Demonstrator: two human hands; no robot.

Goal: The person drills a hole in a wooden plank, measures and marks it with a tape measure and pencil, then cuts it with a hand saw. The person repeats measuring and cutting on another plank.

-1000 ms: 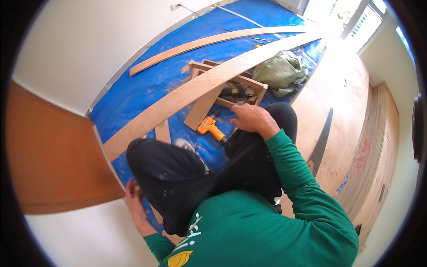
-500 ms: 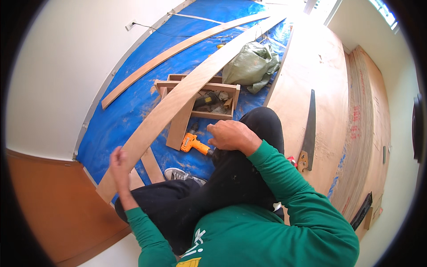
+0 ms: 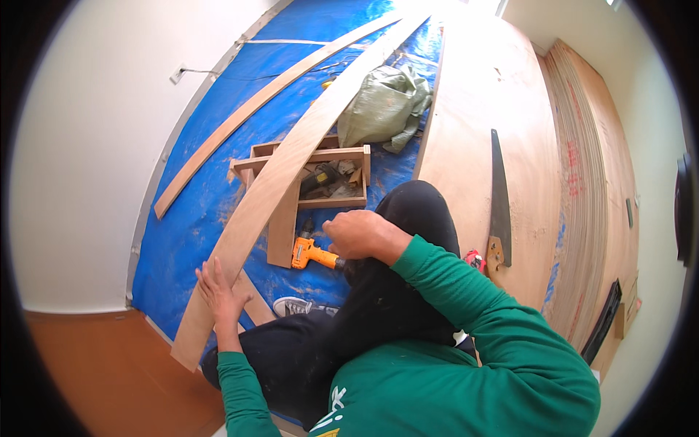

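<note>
Fingers spread, my left hand (image 3: 222, 297) rests on the near end of a long pale wooden plank (image 3: 273, 171), which runs away from me toward the bright far end. My right hand (image 3: 362, 234) is closed in a loose fist over my raised knee; its inner fingers are hidden, so whatever it may hold does not show. An orange cordless drill (image 3: 313, 253) lies on the floor just beyond that hand. The plank passes over an open wooden box (image 3: 331, 202) containing a dark power tool and scraps. Beside the drill, a shorter board (image 3: 282, 233) slants under the plank.
A blue tarp (image 3: 189, 237) covers the floor. Another long strip (image 3: 240, 124) lies at the left. A pale green sack (image 3: 382, 109) sits beyond the box. On the large plywood sheet (image 3: 466, 131) at right rests a handsaw (image 3: 500, 197), with a red tool (image 3: 475, 260) beside it.
My left hand, blurred at the plank's left edge before, now lies on the plank with its fingers spread. The whole view has shifted slightly. My right hand stays closed over the knee.
</note>
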